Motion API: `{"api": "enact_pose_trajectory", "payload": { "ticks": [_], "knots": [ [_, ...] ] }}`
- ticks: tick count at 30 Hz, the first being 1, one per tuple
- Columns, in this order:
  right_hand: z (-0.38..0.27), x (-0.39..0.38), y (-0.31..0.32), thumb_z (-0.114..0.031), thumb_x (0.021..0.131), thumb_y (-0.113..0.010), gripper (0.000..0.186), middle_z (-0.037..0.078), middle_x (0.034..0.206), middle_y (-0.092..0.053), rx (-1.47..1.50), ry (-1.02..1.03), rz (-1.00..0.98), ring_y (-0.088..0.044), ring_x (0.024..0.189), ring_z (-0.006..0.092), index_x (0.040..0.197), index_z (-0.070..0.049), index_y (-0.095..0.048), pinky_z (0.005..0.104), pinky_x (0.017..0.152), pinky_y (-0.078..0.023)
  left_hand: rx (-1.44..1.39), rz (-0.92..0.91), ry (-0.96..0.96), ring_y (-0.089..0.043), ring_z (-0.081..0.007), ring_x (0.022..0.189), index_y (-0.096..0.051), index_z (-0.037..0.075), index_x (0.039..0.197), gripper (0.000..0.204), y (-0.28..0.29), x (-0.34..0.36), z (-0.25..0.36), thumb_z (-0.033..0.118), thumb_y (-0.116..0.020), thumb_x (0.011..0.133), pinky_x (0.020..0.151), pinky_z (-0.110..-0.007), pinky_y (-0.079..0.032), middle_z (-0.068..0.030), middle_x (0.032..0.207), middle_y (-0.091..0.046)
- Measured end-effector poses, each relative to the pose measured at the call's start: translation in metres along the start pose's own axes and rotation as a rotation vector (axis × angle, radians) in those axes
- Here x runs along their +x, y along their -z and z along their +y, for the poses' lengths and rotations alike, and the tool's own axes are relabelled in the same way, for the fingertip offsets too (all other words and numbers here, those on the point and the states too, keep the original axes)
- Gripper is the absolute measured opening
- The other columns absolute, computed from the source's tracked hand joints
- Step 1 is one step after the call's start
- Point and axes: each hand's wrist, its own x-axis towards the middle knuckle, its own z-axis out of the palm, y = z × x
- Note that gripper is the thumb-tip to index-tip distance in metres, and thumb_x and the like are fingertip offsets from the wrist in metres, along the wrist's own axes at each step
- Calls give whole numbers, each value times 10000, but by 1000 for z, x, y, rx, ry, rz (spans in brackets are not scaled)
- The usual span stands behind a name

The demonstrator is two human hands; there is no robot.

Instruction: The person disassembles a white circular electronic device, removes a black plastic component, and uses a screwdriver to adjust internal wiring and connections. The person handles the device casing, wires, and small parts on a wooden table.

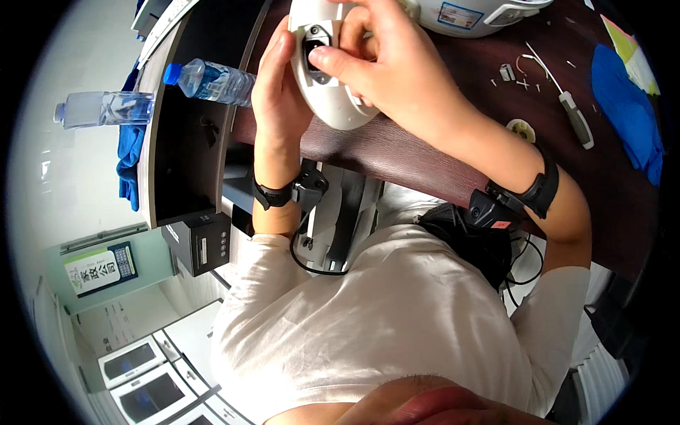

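At the top middle, my left hand (pixel 280 95) wraps round the left side of a white oval plastic housing (pixel 329 110), which is held upright above the dark table edge. The housing has a narrow recess with a dark socket-like insert and a screw mount. My right hand (pixel 382 71) is on the housing's right side, its thumb pressing on the dark insert and its other fingers curled, partly hidden. A screwdriver (pixel 575 115) lies to the right, near small metal parts (pixel 507 71), several screws and a small round piece (pixel 521 128).
A white appliance body (pixel 478 14) stands on the dark table (pixel 453 163) at the top, with a blue cloth (pixel 620 106) and papers at right. Two plastic bottles (pixel 216 83) are at left by an open wooden shelf (pixel 184 163). A dark box (pixel 195 244) sits below.
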Motion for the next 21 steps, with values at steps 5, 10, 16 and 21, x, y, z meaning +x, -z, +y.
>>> {"api": "enact_pose_trajectory", "payload": {
  "ticks": [5,10,16,21],
  "knots": [
    [5,0,5,-95,839,-701,431,50,739,-585,64,26,-11,-597,676,143,1184,32,-477,287,646,-487,-165,-33,-8,-612,-184,1019,-505,-3,1288,463,-8,-2,-1,319,-378,981,900,-306,-474,-114,1119,-636],
    [7,1,7,-67,858,-647,398,76,802,-611,181,36,-75,-625,721,146,1204,37,-479,273,679,-501,85,78,-54,-623,-211,1043,-505,-8,1240,435,-10,-1,-1,303,-356,974,916,-325,-496,-145,1135,-631],
    [5,-2,7,-28,853,-613,383,85,837,-612,203,-31,-71,-630,714,141,1205,42,-478,268,666,-511,27,68,-54,-620,-217,1038,-473,-5,1255,447,-12,-4,1,308,-394,946,922,-323,-491,-143,1141,-615],
    [9,-2,11,-22,845,-616,388,82,796,-607,512,-235,-120,-592,634,118,1198,61,-479,249,582,-480,54,145,-70,-590,-147,989,-504,-24,1245,447,-16,-12,3,150,-547,835,904,-280,-448,-88,1063,-622]
  ]
}}
